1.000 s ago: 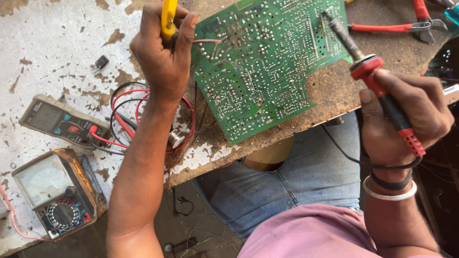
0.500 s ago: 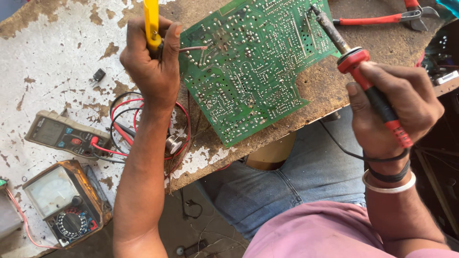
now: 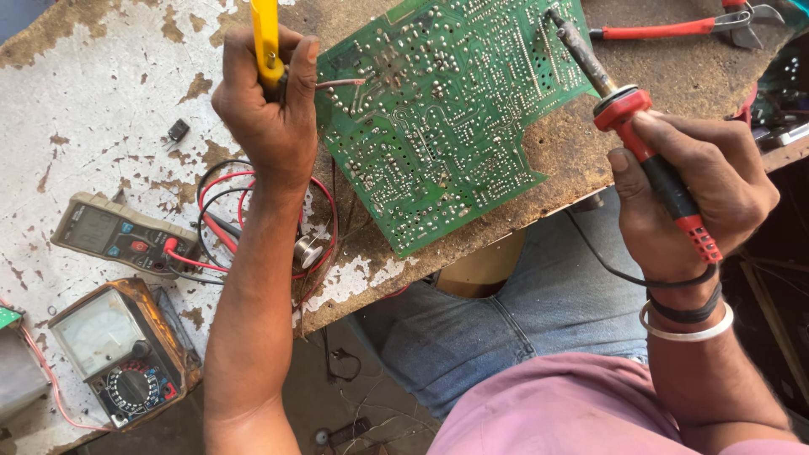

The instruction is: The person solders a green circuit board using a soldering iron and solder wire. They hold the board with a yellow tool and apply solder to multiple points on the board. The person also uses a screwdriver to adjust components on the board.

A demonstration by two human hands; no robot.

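Note:
A green circuit board lies solder side up on the worn bench. My left hand grips a yellow-handled tool, and a thin reddish wire or tip sticks out from the hand onto the board's left edge. My right hand holds a red and black soldering iron; its dark tip rests on the board's upper right corner. The iron's black cord runs down past my wrist.
A grey digital multimeter and an analogue meter lie at the left, with red and black leads and a solder reel under my left arm. Red-handled pliers lie at the top right. A small black part sits on the bench.
The view has shifted a little and drawn closer. Both hands keep their hold; the iron's tip stays near the board's upper right corner.

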